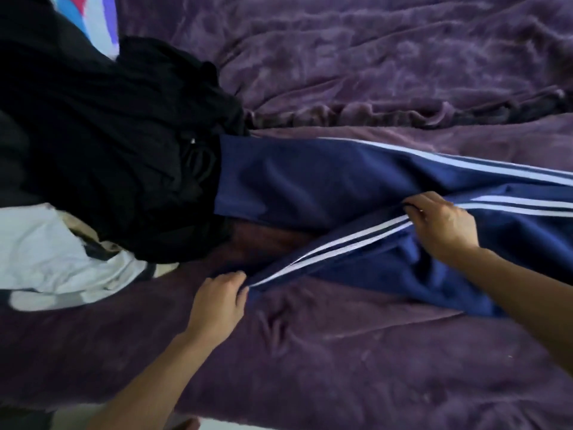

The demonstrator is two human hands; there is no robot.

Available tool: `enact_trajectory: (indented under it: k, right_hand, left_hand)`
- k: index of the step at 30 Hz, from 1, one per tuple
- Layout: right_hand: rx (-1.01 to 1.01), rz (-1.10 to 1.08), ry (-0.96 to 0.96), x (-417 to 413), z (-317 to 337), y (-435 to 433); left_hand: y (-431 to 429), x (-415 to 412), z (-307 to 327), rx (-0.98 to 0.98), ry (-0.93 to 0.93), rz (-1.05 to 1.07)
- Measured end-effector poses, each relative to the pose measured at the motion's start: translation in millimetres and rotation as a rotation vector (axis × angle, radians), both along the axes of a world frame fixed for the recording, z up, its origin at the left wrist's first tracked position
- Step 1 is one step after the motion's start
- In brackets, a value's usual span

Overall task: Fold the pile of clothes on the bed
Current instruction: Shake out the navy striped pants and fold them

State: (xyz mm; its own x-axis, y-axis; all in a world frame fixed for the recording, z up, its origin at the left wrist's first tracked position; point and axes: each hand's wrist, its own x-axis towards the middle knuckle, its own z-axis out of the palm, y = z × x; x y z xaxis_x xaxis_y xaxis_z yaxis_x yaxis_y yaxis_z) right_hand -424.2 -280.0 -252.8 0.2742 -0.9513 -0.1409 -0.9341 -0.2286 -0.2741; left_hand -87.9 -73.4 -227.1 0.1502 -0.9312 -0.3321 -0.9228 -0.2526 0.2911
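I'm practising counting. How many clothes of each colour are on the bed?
Blue: 1, striped pants
Black: 1, heap; its pieces cannot be told apart
White: 1, black-patched garment
Total: 3

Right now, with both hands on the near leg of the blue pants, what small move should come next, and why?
Probably lift the near leg across onto the far leg. The left hand grips its end, the right hand pinches its striped seam, and the two legs lie spread apart on the blanket.
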Motion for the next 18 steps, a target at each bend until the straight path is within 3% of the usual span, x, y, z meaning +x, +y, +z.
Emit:
enact_trajectory:
  k: [3, 7, 12, 16, 18]
  right_hand:
    - [-0.030, -0.087, -0.021, 12.5, 13.5, -23.4]
    - [-0.019, -0.223, 0.041, 31.9, 22.6, -64.9]
    - [0.039, -0.363, -0.010, 59.6, 21.2, -94.0]
    - [-0.054, -0.078, -0.070, 87.7, 10.4, -52.9]
    - [-0.055, 0.111, -0.020, 101.3, -3.0, -18.9]
  left_hand:
    - [-53.6, 42.5, 26.7, -0.113, 0.104, 0.166]
    - [-141.1, 86.0, 39.9, -0.303, 0.157, 0.226]
    - [-218.0, 115.7, -2.3, -0.204, 0.183, 0.437]
    - [-203.2, 102.5, -39.5, 0.007, 0.283, 0.584]
    - [-189.2, 91.3, -50.4, 0.009, 0.366, 0.605]
